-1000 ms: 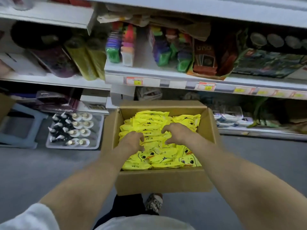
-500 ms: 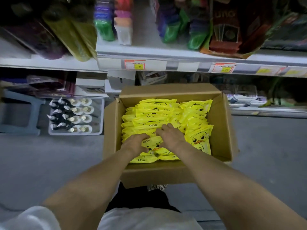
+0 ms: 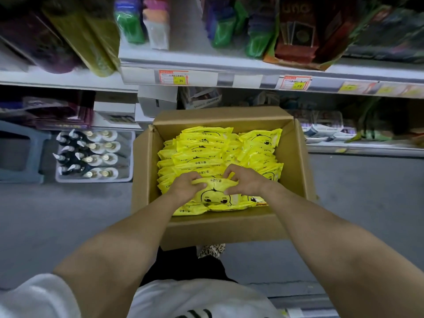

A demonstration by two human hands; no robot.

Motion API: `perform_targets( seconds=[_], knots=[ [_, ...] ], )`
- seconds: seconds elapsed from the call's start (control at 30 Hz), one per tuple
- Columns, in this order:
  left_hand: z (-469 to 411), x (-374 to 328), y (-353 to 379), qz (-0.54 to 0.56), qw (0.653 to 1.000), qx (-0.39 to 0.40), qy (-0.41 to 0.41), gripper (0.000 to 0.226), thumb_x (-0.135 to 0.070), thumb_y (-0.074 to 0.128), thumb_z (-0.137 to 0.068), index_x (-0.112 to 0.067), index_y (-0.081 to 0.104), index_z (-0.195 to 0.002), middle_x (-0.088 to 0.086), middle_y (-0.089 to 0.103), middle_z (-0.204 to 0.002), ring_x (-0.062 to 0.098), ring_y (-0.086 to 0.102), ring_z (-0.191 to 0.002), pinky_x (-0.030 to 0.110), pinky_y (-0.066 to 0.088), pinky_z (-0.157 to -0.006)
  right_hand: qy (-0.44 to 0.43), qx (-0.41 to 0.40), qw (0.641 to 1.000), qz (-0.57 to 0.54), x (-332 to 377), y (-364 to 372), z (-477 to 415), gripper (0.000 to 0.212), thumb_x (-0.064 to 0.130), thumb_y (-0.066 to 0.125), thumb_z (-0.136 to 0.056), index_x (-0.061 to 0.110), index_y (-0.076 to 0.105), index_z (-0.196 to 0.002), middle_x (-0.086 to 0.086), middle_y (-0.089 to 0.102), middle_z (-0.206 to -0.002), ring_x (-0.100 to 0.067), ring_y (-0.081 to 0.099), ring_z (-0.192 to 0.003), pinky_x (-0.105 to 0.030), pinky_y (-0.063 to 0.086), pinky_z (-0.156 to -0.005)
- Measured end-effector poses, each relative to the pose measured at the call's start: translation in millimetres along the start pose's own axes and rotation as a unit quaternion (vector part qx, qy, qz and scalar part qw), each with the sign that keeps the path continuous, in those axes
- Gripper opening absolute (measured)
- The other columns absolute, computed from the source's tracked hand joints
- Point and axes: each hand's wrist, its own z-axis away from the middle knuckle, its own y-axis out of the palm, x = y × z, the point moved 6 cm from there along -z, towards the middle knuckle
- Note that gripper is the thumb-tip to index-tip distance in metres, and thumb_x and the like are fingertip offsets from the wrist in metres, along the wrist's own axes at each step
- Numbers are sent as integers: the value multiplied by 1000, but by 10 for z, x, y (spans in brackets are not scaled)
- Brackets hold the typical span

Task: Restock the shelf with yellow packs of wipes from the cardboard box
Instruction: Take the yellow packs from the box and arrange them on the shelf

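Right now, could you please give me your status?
Left hand and right hand grip one yellow pack in the box. Nothing blocking.

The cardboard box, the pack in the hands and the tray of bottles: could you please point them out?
cardboard box (image 3: 220, 230): head view, near wall.
pack (image 3: 214, 196): head view, duck print.
tray of bottles (image 3: 96, 179): head view, front rim.
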Motion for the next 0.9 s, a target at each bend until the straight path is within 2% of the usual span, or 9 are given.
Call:
perform_targets(
  seconds=[0.1, 0.17, 0.27, 0.33, 0.47, 0.6, 0.7, 0.8, 0.9],
  knots=[
    [55, -135, 26, 47, 998, 17, 29, 24, -30, 68, -91, -28, 62, -114, -4, 56, -130, 13, 51, -113, 25, 46, -80, -12, -26, 994, -104, -53, -9, 130, 38, 28, 82, -79, 35, 57, -107, 5, 48, -132, -14, 47, -125, -29, 50, -63],
    [125, -186, 70, 49, 996, 47, 54, 35, -33, 68, -91, -43, 56, -122, -5, 51, -134, 10, 45, -125, 30, 46, -91, -22, -50, 989, -141, -96, -55, 223, 33, 25, 81, -81, 33, 58, -103, 9, 43, -138, -13, 46, -123, -30, 52, -59],
    [217, -249, 192, 39, 993, 82, 73, 35, -29, 67, -92, -45, 56, -122, -10, 49, -136, 7, 39, -130, 33, 39, -102, -25, -71, 988, -138, -178, -120, 310, 27, 25, 81, -81, 28, 62, -100, 6, 48, -141, -14, 49, -122, -36, 53, -77],
    [261, -287, 253, 61, 993, 77, 72, 29, -25, 69, -91, -40, 62, -115, -11, 50, -134, 9, 40, -129, 32, 37, -100, -25, -71, 987, -143, -233, -131, 350, 23, 26, 82, -80, 27, 66, -96, 4, 56, -134, -14, 53, -122, -35, 52, -82],
    [321, -272, 272, 125, 991, 44, 31, 21, -22, 75, -85, -27, 71, -105, -4, 53, -136, 16, 40, -135, 33, 35, -102, 4, -86, 982, -166, -394, -151, 476, 15, 33, 84, -77, 22, 75, -82, 9, 73, -95, -10, 63, -93, -27, 50, -65],
    [391, -236, 299, 168, 985, 39, -23, 20, -24, 77, -83, -21, 71, -102, 2, 52, -140, 21, 38, -136, 40, 32, -111, 21, -91, 980, -173, -484, -192, 521, 19, 35, 85, -75, 20, 76, -80, 10, 74, -88, -14, 66, -97, -31, 51, -82],
    [421, -231, 331, 172, 984, 40, -34, 22, -23, 78, -81, -19, 71, -101, 2, 55, -136, 20, 41, -134, 38, 34, -109, 40, -52, 994, -87, -379, -158, 544, 44, 45, 87, -69, 29, 67, -104, 10, 64, -112, -15, 58, -114, -37, 47, -100],
    [400, -230, 308, 165, 985, 45, -31, 16, -22, 79, -80, -22, 72, -95, -2, 58, -122, 16, 43, -129, 35, 34, -107, 31, -17, 995, 92, -191, -89, 564, 74, 55, 87, -61, 38, 57, -126, 14, 51, -114, -13, 50, -116, -35, 46, -97],
    [367, -261, 274, 145, 988, 59, -9, 21, -21, 78, -82, -20, 73, -102, -6, 59, -119, 13, 45, -123, 35, 35, -106, 20, -24, 984, 178, -125, -56, 488, 51, 58, 86, -58, 27, 72, -97, 10, 68, -89, -17, 61, -94, -35, 51, -77]
  ],
)
